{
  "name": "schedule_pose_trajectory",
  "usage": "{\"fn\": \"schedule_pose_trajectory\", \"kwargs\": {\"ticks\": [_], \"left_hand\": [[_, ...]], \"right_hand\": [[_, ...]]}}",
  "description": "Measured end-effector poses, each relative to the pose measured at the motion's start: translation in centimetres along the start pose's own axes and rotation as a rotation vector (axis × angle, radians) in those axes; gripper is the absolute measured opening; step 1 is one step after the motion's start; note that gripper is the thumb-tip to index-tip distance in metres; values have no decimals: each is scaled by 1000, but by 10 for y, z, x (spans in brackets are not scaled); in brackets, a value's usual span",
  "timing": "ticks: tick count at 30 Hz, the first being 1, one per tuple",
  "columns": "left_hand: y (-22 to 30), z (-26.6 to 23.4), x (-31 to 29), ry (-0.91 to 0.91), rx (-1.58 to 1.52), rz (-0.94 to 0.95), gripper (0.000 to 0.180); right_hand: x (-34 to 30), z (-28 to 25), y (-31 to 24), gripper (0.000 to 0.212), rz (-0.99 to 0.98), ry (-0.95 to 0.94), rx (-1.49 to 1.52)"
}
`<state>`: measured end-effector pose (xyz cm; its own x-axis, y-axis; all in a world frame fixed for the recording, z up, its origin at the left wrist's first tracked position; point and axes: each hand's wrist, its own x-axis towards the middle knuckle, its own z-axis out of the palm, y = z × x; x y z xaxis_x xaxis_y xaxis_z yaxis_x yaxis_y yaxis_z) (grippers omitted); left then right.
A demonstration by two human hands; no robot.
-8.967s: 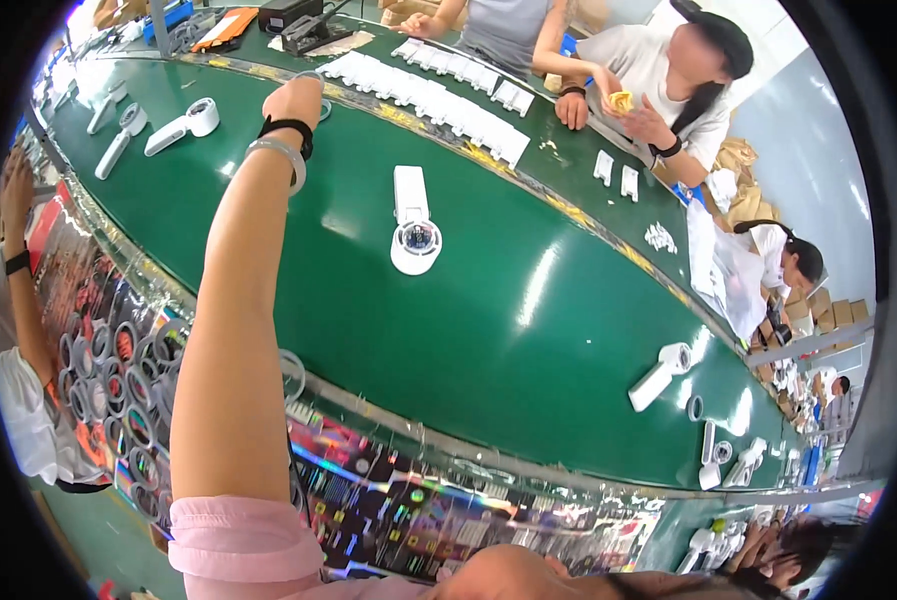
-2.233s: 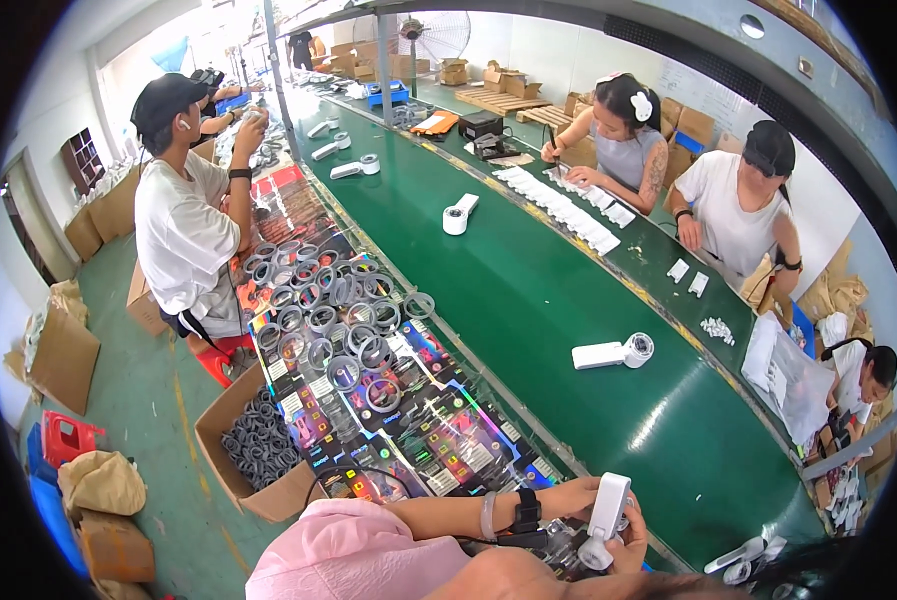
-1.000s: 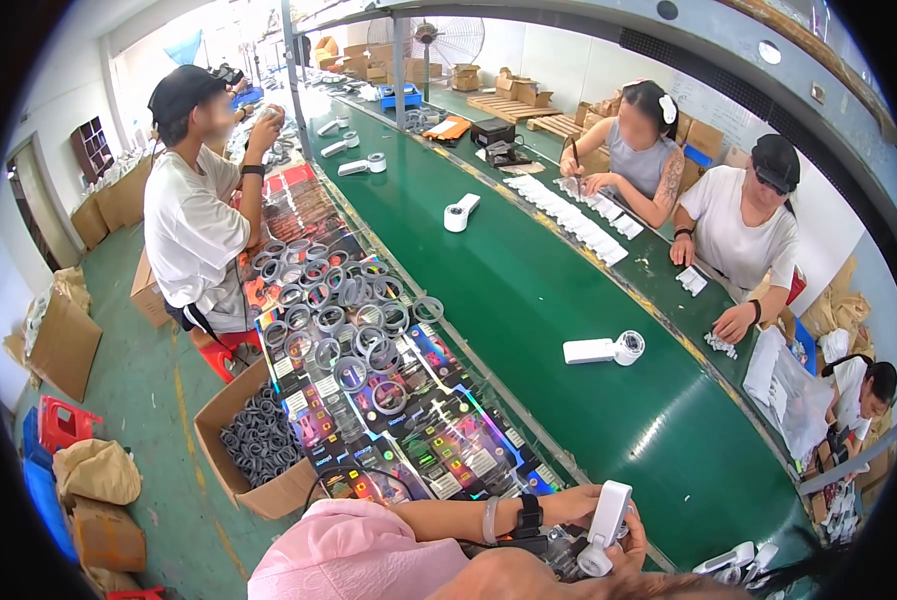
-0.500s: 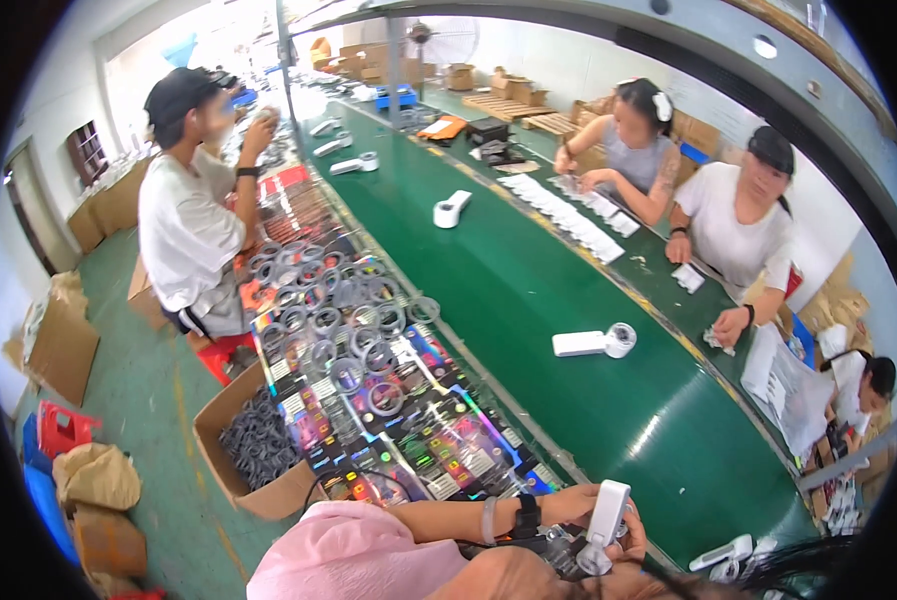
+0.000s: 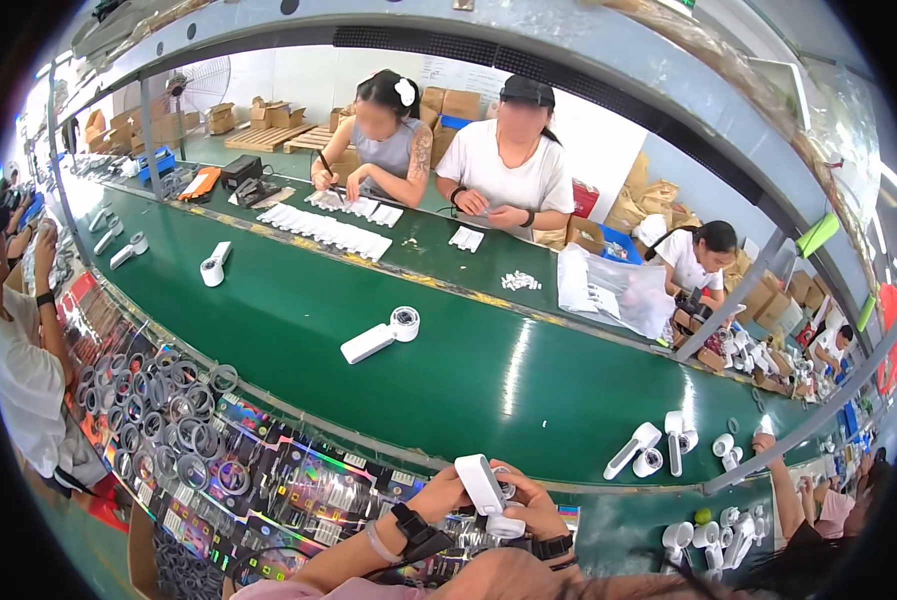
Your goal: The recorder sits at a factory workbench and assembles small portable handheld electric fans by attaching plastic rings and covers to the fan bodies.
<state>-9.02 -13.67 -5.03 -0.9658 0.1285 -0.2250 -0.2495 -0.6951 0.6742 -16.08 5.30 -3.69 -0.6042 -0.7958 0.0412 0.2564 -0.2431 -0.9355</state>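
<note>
Just above the near edge of the bench, I hold a white handheld fan body (image 5: 479,486) with a straight handle and a round end. My left hand (image 5: 442,497) wraps its left side. My right hand (image 5: 534,506) grips it from the right, fingers curled near a small clear or grey round part (image 5: 507,482) whose kind I cannot make out. Some of the fingers are hidden behind the fan body. Beneath my forearms lie colourful shiny printed sheets (image 5: 303,488), and several grey rings (image 5: 196,437) are heaped on them to the left.
A green conveyor belt (image 5: 468,400) runs across in front, carrying a white fan (image 5: 382,335) and several others. More fans (image 5: 708,545) lie to my right. Across the belt, co-workers handle white parts (image 5: 328,230). A metal post (image 5: 738,290) stands at the right.
My view has swung to the right, so the scene has shifted left. Both hands still hold the white fan body, which is now tilted the other way. The capped co-worker has brought both hands together.
</note>
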Motion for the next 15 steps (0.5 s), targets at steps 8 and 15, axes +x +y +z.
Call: {"fn": "schedule_pose_trajectory", "kwargs": {"ticks": [8, 15], "left_hand": [[-1, -4, -15, 38, 12, 50, 36], [9, 12, -11, -175, 2, 72, 35]], "right_hand": [[3, 3, 7, 62, 29, -70, -51], [-3, 8, 6, 64, -67, -152, -125]]}}
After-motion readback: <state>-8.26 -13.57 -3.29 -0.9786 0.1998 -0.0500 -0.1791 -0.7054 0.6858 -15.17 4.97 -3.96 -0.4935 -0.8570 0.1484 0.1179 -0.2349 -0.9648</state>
